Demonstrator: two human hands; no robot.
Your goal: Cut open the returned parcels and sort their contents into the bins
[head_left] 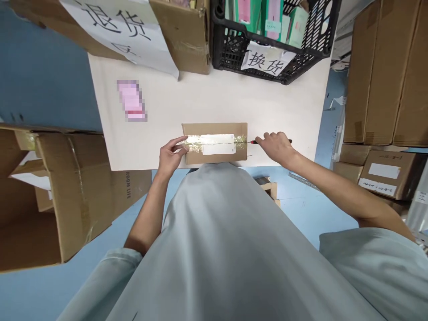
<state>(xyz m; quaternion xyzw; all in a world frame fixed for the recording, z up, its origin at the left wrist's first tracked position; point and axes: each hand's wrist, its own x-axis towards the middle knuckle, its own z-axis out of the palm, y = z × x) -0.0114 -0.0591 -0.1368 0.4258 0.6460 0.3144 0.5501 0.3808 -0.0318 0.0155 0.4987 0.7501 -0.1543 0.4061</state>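
Note:
A small taped cardboard box point(216, 154) with a white label lies on the white table point(200, 98), near its front edge. My left hand point(171, 154) rests on the box's left end, fingers curled against it, holding it in place. My right hand point(276, 145) is closed round a thin knife with a red and black handle point(256, 141). Its tip points at the box's right end, along the tape seam. My grey shirt hides the table's front edge below the box.
A black crate point(234, 49) of green and pink packets with a paper sign stands at the back. A cardboard box with a large sign point(133, 26) sits back left. A blurred pink item point(132, 100) lies on the table. Open cartons stand left point(67, 187) and right point(384, 71).

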